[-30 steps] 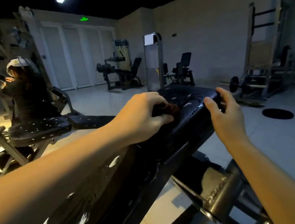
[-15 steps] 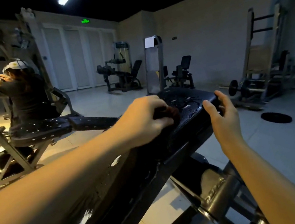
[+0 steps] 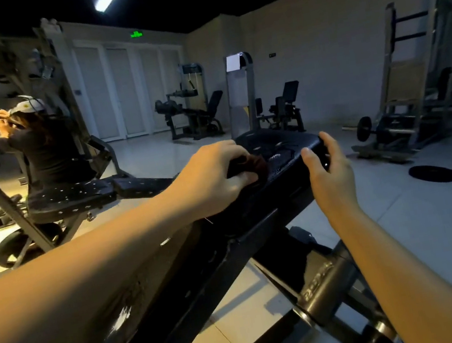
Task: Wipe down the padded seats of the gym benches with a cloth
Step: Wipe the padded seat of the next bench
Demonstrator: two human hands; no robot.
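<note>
L hand [image 3: 213,176] grips the bunched dark cloth [image 3: 250,164], pressing it on the bench pad [image 3: 274,144] nr its far end. R hand [image 3: 329,171] curls round the pad's rt edge. Far tip prob left to wipe, plus next bench seat [image 3: 72,195] beyond.

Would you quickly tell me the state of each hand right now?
Left hand: closed, gripping the dark cloth on the bench pad.
Right hand: curled at the pad's edge; grip cannot be told.
</note>
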